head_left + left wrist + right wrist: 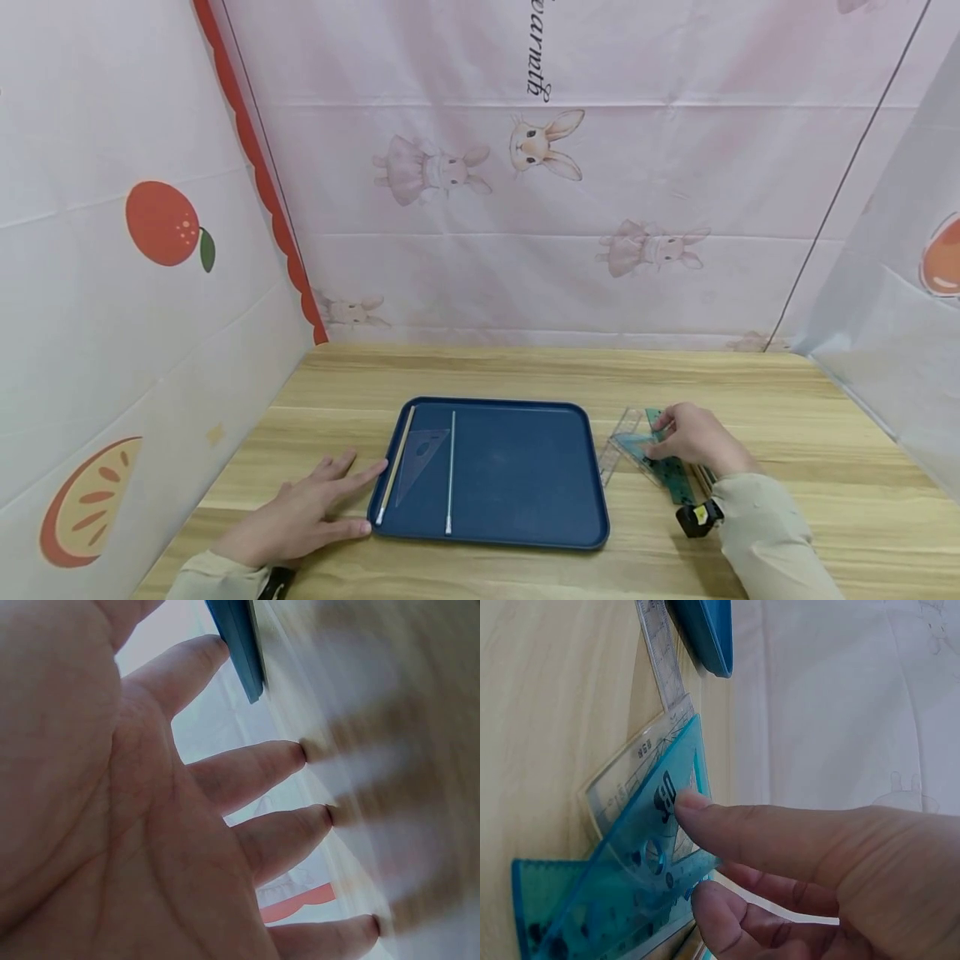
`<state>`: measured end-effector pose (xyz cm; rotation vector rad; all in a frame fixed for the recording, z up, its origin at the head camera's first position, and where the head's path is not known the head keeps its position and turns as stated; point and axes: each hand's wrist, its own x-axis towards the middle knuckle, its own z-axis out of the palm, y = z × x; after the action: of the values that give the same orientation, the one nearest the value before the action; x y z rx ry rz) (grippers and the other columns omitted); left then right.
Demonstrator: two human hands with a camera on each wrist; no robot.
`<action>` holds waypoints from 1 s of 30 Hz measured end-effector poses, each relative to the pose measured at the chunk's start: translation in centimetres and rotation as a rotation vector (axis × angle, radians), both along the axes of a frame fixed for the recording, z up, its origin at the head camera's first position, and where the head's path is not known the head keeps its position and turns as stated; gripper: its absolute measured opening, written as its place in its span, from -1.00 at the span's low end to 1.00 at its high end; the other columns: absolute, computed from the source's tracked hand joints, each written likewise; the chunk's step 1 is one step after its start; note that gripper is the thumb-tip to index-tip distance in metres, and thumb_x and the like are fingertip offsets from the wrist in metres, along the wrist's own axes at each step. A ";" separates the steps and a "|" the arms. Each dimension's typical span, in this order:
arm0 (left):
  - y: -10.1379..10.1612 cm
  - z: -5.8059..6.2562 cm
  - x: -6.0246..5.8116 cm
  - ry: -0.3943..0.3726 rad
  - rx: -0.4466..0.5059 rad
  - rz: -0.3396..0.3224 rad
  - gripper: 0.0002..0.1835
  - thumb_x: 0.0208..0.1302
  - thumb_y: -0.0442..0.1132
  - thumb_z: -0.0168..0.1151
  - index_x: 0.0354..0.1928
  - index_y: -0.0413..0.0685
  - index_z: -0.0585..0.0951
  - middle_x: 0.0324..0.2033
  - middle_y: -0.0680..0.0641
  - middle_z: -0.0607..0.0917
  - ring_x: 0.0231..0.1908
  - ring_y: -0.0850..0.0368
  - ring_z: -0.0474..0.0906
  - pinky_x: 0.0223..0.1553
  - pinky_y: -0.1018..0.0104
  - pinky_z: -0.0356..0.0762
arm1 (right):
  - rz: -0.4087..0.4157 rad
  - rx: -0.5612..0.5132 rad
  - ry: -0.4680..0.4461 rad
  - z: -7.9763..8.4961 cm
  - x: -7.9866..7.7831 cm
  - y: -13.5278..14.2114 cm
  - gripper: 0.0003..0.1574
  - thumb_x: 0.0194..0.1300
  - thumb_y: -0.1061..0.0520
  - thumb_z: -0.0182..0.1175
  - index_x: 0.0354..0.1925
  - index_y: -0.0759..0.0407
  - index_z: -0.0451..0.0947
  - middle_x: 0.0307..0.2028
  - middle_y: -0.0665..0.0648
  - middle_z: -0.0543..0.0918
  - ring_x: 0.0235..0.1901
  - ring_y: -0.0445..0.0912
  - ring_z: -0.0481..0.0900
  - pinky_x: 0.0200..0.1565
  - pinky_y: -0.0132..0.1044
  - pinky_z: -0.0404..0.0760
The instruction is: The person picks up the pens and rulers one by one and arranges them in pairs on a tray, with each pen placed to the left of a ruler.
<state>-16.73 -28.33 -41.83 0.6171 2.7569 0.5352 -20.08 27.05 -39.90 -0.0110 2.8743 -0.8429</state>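
Note:
My right hand (693, 437) pinches a translucent blue set square (673, 769) between thumb and fingers, over a small pile of drawing tools. In the right wrist view, a green ruler (544, 889) and a clear plastic piece with printed lines (619, 780) lie behind the set square. A clear ruler (609, 462) lies by the tray's right side. My left hand (300, 512) is spread at the left side of the blue tray (525, 475), index fingertip and thumb at its rim. The other fingertips rest on the table in the left wrist view.
On the tray lie a thin yellow pencil-like stick (396, 467), a clear purplish set square (411, 471) and a thin pale stick (451, 471). Several thin sticks (707, 477) lie under the right wrist. Printed curtains (465, 275) rise behind the wooden table (480, 371).

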 end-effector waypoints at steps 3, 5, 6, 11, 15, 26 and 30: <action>0.0 0.0 0.0 0.002 0.000 0.001 -0.10 0.37 0.32 0.36 0.68 0.39 0.27 0.64 -0.45 0.17 0.57 -0.70 0.04 0.10 -0.95 0.07 | -0.006 -0.028 -0.002 0.0 0.0 0.0 -0.54 0.29 0.14 0.55 -0.03 0.38 0.58 -0.14 0.33 0.71 -0.19 0.08 0.66 -0.16 -0.01 0.68; -0.1 0.0 0.1 0.002 0.003 0.000 -0.10 0.37 0.31 0.36 0.68 0.39 0.27 0.64 -0.45 0.17 0.57 -0.70 0.04 0.10 -0.95 0.07 | -0.004 -0.043 -0.002 0.0 0.0 0.0 -0.54 0.29 0.15 0.55 -0.03 0.37 0.56 -0.13 0.34 0.71 -0.19 0.08 0.67 -0.19 -0.03 0.68; -0.1 0.0 0.1 0.002 0.004 0.000 -0.10 0.37 0.31 0.36 0.68 0.38 0.27 0.64 -0.45 0.17 0.57 -0.71 0.04 0.09 -0.94 0.07 | -0.004 -0.048 -0.003 0.1 -0.1 0.0 -0.54 0.29 0.16 0.55 -0.03 0.36 0.55 -0.13 0.35 0.72 -0.20 0.07 0.67 -0.20 -0.04 0.68; -0.1 0.0 0.0 0.004 0.004 0.000 -0.10 0.37 0.32 0.35 0.68 0.39 0.27 0.64 -0.45 0.17 0.57 -0.70 0.03 0.10 -0.94 0.08 | -0.010 -0.050 -0.008 0.4 -0.2 0.0 -0.54 0.28 0.17 0.54 -0.02 0.34 0.54 -0.13 0.32 0.73 -0.25 0.02 0.67 -0.25 -0.10 0.67; -0.1 -0.1 0.0 0.004 0.007 -0.002 -0.10 0.38 0.33 0.34 0.68 0.40 0.26 0.65 -0.45 0.17 0.57 -0.71 0.03 0.10 -0.94 0.07 | -0.003 -0.043 0.004 0.5 -0.2 0.1 -0.53 0.28 0.16 0.55 0.00 0.34 0.55 -0.15 0.31 0.72 -0.27 0.01 0.65 -0.24 -0.09 0.66; -0.1 -0.1 0.1 -0.010 0.016 0.005 -0.11 0.38 0.32 0.34 0.68 0.42 0.26 0.65 -0.43 0.15 0.59 -0.68 0.00 0.13 -0.94 0.02 | 0.004 -0.116 0.021 0.3 0.2 0.7 -0.53 0.34 0.25 0.46 0.11 0.42 0.55 -0.25 0.23 0.72 -0.36 -0.04 0.65 -0.29 -0.14 0.69; -0.1 0.0 0.0 -0.002 0.013 -0.008 -0.11 0.39 0.30 0.35 0.68 0.39 0.26 0.65 -0.45 0.16 0.58 -0.69 0.02 0.11 -0.94 0.05 | 0.012 -0.131 0.023 0.2 0.1 0.9 -0.64 0.45 0.30 0.33 0.12 0.47 0.57 -0.28 0.21 0.69 -0.39 -0.07 0.65 -0.33 -0.18 0.73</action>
<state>-16.69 -28.42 -41.84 0.6293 2.7502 0.5522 -19.95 27.93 -39.70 -0.0526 2.8316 -1.0331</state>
